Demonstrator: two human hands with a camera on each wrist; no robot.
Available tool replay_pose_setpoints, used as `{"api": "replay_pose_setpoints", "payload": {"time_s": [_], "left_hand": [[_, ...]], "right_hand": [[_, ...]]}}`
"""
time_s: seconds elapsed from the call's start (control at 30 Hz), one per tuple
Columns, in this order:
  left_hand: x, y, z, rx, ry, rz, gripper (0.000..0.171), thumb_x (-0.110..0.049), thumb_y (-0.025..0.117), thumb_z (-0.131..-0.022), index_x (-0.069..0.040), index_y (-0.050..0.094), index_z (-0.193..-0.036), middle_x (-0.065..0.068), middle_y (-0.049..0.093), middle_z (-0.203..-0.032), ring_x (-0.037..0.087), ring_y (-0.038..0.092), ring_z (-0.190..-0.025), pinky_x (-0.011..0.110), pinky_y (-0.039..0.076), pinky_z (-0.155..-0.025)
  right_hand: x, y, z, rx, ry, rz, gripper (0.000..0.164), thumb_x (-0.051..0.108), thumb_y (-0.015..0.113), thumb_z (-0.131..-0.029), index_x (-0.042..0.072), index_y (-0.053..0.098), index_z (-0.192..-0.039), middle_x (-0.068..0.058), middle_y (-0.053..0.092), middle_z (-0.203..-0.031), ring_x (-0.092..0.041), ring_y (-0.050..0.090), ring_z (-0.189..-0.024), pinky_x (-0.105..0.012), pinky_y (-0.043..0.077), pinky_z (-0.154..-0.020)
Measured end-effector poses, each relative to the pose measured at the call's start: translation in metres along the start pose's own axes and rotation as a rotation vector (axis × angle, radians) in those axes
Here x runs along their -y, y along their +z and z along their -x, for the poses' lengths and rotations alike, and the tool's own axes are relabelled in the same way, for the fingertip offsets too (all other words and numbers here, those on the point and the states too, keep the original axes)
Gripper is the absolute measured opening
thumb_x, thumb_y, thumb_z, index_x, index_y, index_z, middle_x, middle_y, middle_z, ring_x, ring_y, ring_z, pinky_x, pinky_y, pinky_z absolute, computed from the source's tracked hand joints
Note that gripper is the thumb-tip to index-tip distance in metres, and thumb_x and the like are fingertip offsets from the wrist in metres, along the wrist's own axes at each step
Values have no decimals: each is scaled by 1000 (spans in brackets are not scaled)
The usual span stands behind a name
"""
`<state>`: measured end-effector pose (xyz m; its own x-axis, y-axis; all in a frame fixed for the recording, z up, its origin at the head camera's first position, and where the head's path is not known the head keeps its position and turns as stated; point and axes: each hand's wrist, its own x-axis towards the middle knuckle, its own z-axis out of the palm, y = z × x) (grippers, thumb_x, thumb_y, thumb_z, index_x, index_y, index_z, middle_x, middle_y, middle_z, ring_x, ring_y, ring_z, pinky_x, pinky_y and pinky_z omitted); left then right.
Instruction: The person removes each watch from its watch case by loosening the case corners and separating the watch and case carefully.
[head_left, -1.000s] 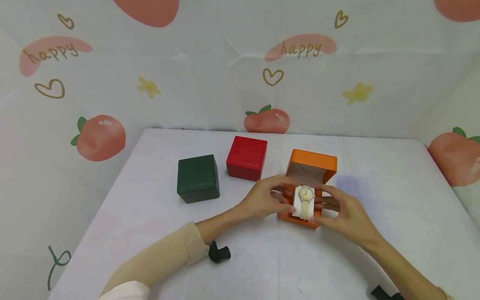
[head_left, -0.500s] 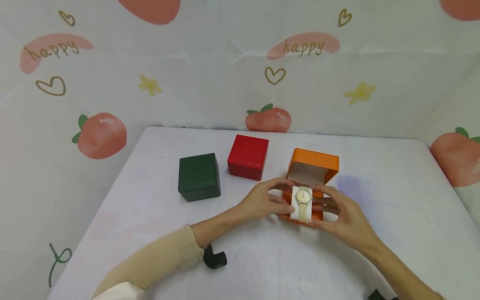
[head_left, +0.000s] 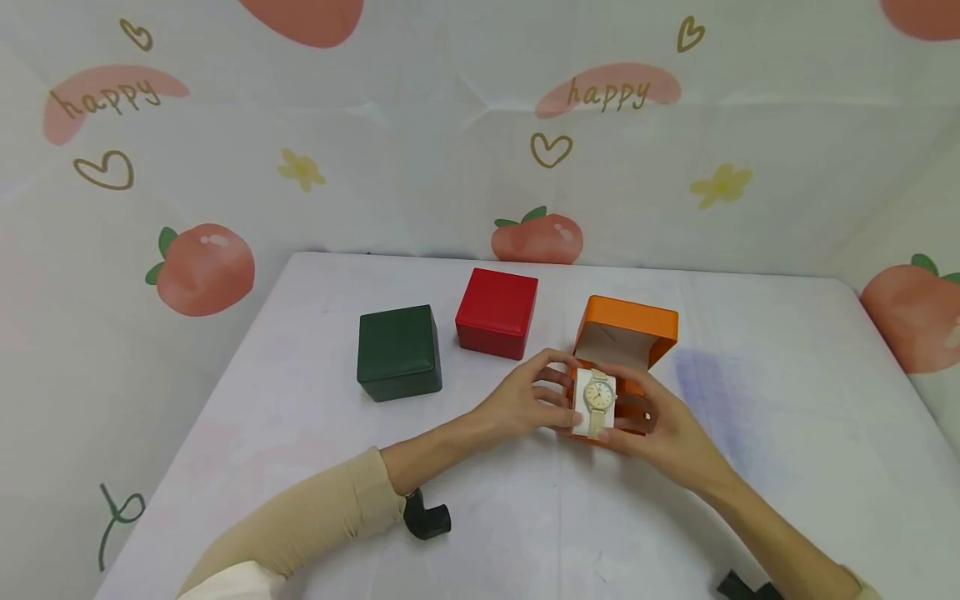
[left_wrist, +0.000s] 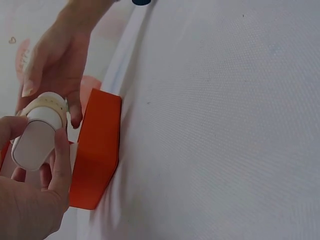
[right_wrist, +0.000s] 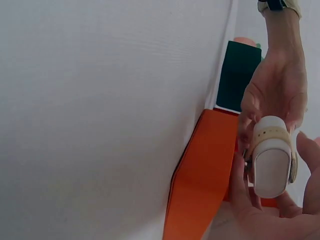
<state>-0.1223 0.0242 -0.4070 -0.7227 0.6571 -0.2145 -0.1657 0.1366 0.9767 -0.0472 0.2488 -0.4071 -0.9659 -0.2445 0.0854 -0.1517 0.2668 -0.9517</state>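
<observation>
A wristwatch point(head_left: 599, 395) with a round pale dial and cream strap is wrapped around a white cushion point(left_wrist: 34, 145). My left hand point(head_left: 517, 404) grips the cushion's left side, thumb and fingers bent around it. From the right, my right hand point(head_left: 667, 437) holds the other side, its thumb near the lower corner and its index finger at the top. Behind and below them is an orange watch box point(head_left: 630, 318) with its lid raised, showing a greyish lining. The cushion overlaps the box's lower half in the head view, and the hands hide much of that half.
A red box point(head_left: 497, 310) and a dark green box point(head_left: 399, 350), both closed, stand to the left of the orange one. The white table point(head_left: 480, 517) ends at a printed cloth backdrop. Black camera mounts point(head_left: 427, 517) show at the wrists.
The watch and cushion have shifted left relative to the orange box, and both hands have moved left with them. The boxes stay in place; the head view has tilted slightly.
</observation>
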Motion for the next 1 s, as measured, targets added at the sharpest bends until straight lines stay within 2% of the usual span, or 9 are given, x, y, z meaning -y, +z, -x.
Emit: {"api": "replay_pose_setpoints", "payload": {"time_s": [0.17, 0.43, 0.57, 0.77, 1.0], "left_hand": [[1, -1, -1, 6, 15, 10, 57, -3, 75, -85, -22, 50, -132, 3, 58, -117, 18, 64, -100, 32, 58, -78], [3, 0, -1, 35, 63, 11, 56, -2, 75, -85, -20, 50, -132, 4, 57, -117, 18, 64, -98, 31, 57, -79], [2, 1, -1, 44, 75, 11, 57, -1, 74, -85, -19, 49, -132, 5, 56, -117, 17, 63, -97, 31, 58, -78], [2, 1, -1, 54, 85, 7, 57, 0, 73, -85, -19, 48, -133, 5, 54, -118, 17, 63, -97, 30, 57, -79], [2, 1, -3, 62, 92, -12, 57, 0, 73, -86, -19, 47, -133, 4, 54, -118, 17, 63, -97, 29, 56, -81]], "right_hand": [[0, 3, -4, -34, 64, 43, 68, 12, 80, -85, 22, 48, -143, -9, 55, -129, -29, 62, -107, -30, 58, -82], [2, 8, -8, -17, 131, -104, 63, 9, 76, -88, 15, 48, -143, -16, 56, -120, -25, 67, -101, -33, 59, -78], [3, 11, -9, -32, 148, -139, 61, 9, 77, -87, 14, 50, -141, -15, 56, -126, -24, 66, -103, -35, 59, -79], [2, 12, -11, -56, 133, -101, 57, 9, 77, -87, 14, 52, -138, -14, 54, -131, -23, 65, -104, -33, 59, -78], [1, 11, -10, -59, 109, -43, 54, 10, 77, -87, 14, 52, -134, -10, 54, -128, -26, 64, -103, -31, 59, -77]]}}
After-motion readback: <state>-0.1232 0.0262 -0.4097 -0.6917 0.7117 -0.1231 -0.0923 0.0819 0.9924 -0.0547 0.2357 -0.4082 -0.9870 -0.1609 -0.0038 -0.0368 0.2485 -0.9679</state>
